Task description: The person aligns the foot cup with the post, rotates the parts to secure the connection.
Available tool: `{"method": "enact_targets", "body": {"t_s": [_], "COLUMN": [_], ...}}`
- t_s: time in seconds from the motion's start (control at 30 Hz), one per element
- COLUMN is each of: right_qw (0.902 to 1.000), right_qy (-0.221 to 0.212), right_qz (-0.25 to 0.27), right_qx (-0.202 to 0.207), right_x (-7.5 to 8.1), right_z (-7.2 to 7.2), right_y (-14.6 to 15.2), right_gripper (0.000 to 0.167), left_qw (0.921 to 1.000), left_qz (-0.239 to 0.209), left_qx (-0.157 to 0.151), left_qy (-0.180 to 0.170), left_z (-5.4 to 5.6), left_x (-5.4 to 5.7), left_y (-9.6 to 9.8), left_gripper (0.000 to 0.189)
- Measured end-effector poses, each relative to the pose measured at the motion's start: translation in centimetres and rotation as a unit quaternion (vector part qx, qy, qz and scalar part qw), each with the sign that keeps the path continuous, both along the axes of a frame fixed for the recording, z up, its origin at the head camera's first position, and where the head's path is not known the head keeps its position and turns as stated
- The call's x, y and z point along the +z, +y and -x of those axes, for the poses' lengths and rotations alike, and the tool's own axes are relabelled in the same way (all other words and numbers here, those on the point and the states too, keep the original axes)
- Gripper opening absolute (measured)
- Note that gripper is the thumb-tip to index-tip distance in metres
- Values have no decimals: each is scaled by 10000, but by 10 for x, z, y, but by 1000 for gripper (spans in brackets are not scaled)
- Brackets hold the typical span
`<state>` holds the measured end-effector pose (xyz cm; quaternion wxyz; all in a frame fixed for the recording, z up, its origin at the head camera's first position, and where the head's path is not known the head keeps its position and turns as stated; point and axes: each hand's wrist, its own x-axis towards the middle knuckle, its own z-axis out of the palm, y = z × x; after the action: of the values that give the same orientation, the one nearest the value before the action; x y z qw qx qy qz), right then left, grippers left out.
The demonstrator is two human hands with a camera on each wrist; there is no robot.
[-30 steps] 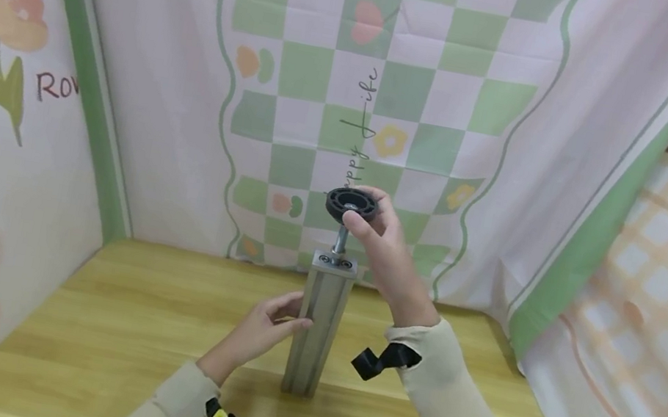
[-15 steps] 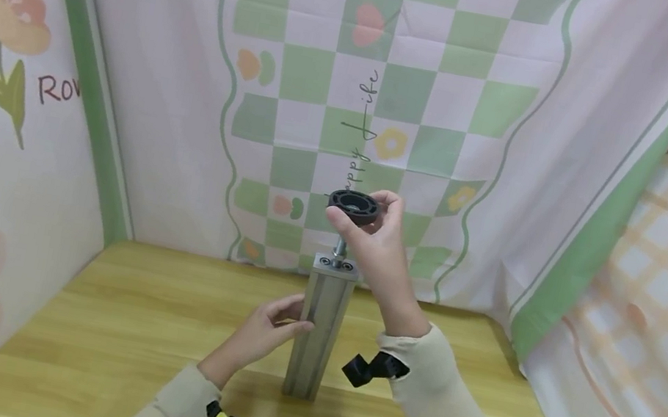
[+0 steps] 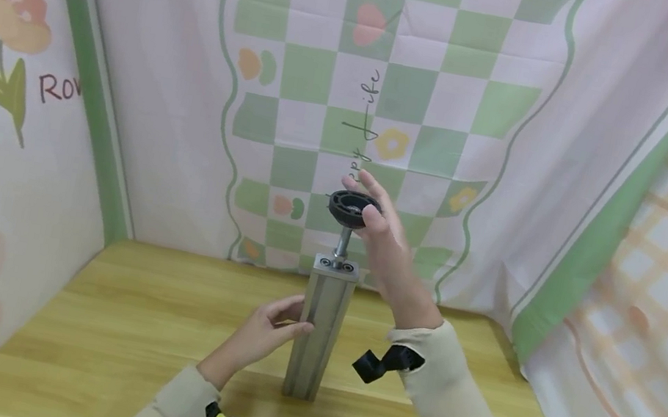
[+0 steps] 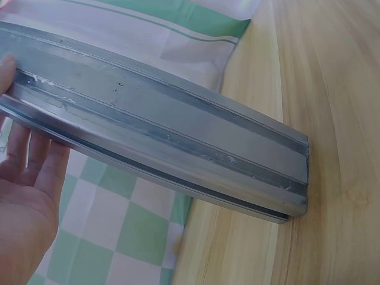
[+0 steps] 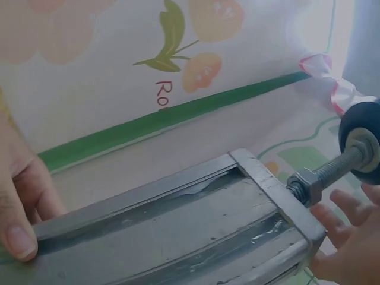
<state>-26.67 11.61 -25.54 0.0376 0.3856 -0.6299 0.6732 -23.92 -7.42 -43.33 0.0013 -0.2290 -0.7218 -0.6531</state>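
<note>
Right fingers [image 3: 379, 193] straightened, thumb [image 3: 374, 218] shifted rightward along black foot [image 3: 346, 218].

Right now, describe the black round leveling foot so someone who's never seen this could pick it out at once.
Start at the wood-grain table, where a slotted aluminum profile stands upright. From the end plate on its top, a threaded bolt rises to the leveling foot. Unlike the silvery bolt and profile beneath, it is black and ring-shaped.

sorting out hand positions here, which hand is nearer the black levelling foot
Right. The right hand is up beside the black levelling foot, on its right side; the left hand is lower down, holding the slotted metal profile.
</note>
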Motion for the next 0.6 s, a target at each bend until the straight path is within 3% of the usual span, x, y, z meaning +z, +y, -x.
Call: {"method": "enact_targets", "body": {"t_s": [0.27, 0.47, 0.6], "right_qw": [9903, 9817, 9741], "right_qy": [-598, -686, -792], "right_qz": [-45, 187, 325], "right_qx": [1254, 1765, 2094], "right_x": [2, 0, -1], "right_z": [13, 16, 18], "right_y": [7, 11, 11], "right_gripper": [109, 82, 75], "left_qw": [10000, 10000, 10000], "left_qz": [31, 89, 92], "left_qx": [-6, -12, -22], "left_qy": [-30, -32, -13], "left_z": [0, 1, 2], "left_x": [0, -2, -3], "left_y": [0, 0, -1], "left_gripper": [46, 47, 46]}}
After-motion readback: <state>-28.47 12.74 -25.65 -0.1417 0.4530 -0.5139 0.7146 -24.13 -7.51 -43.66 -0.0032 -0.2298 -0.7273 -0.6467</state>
